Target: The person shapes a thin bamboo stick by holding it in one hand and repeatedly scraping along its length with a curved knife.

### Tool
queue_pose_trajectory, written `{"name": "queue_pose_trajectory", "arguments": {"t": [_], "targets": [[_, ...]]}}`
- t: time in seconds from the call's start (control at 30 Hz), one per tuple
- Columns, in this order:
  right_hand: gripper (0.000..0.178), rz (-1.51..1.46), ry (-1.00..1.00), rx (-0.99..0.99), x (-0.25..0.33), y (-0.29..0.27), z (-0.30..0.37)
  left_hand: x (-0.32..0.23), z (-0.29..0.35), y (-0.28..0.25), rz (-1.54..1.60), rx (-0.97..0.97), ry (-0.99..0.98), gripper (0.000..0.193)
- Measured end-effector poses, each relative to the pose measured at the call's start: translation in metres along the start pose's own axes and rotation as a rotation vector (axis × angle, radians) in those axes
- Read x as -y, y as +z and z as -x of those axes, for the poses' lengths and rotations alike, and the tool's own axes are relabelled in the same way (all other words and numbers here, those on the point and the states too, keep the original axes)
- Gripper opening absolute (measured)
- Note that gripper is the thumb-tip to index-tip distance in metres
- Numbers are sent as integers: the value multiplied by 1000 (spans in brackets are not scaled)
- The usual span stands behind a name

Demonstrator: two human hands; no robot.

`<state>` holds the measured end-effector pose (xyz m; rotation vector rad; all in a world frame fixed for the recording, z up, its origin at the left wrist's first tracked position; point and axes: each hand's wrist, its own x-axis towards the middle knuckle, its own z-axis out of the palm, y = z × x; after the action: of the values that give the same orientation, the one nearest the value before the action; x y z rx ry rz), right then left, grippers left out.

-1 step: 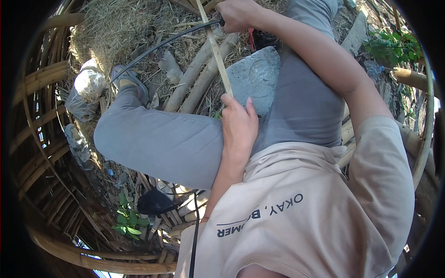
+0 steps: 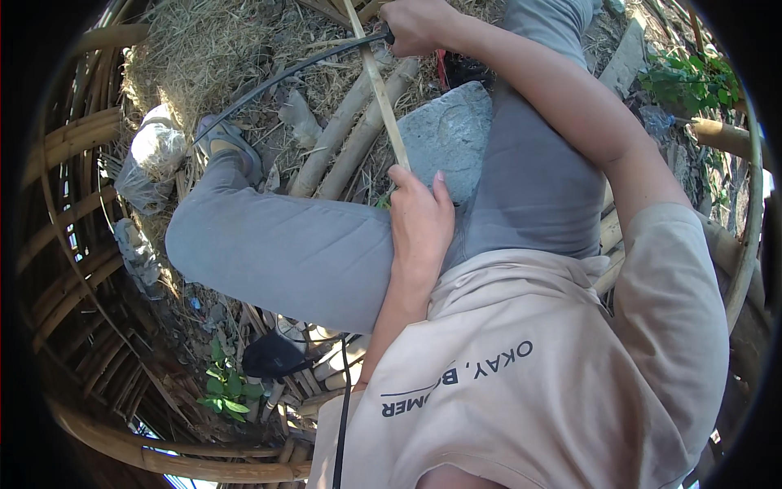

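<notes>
My left hand (image 2: 419, 213) is closed around the near end of a pale split bamboo strip (image 2: 383, 102), close to my lap. The strip slants up and away, past the top edge of the view. At the top, my right hand (image 2: 419, 24) grips the dark handle of a machete (image 2: 285, 75). Its long, narrow, dark blade reaches left and toward me, ending near my left shoe (image 2: 232, 143). Close to the handle, the blade crosses the strip and seems to touch it. A flat grey stone (image 2: 448, 134) lies between my legs, beside the strip.
Two bamboo poles (image 2: 342, 134) lie on the ground left of the stone. Dry grass (image 2: 204, 49) is heaped at the far left, near a clear plastic bag (image 2: 155, 155). A dark cloth-like thing (image 2: 273, 354) lies by my left thigh. Curved bamboo fencing (image 2: 73, 155) stands around me.
</notes>
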<state>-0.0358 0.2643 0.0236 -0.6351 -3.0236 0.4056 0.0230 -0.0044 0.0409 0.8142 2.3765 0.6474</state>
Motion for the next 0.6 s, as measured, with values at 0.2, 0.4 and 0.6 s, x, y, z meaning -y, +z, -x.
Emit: {"name": "queue_pose_trajectory", "arguments": {"t": [0.2,0.4,0.6], "targets": [[28,10,46,-85,-26,-2,-5,-5,1,-1,20,13,-29,34],[29,13,23,-40,-9,-11,9,-2,1,1,-8,27,-12,36],[31,-59,32,21,-1,-6,8,0,1,3,-59,13,39,39]]}}
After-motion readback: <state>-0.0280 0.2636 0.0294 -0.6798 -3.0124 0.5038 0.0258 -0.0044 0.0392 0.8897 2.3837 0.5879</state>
